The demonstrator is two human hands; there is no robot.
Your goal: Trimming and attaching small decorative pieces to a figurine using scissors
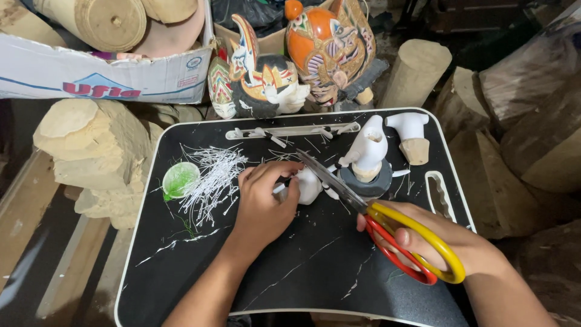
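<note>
Left hand (261,203) curled over a small white carving (308,186); right hand (423,239) gripping scissors (363,206).

Fingers of the left hand press the carving to the black table (302,266) near its middle, with a white stick poking out. Right fingers sit through the yellow and red handles, blades slightly parted, tips just above the carving. Bare table lies toward the near edge; white shavings (212,178), a green lid (180,179) and two white figures (369,148) crowd the far half.

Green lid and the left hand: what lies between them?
A heap of thin white slivers lies on the black tray between the green lid and the left hand, seen in the head view.
</note>
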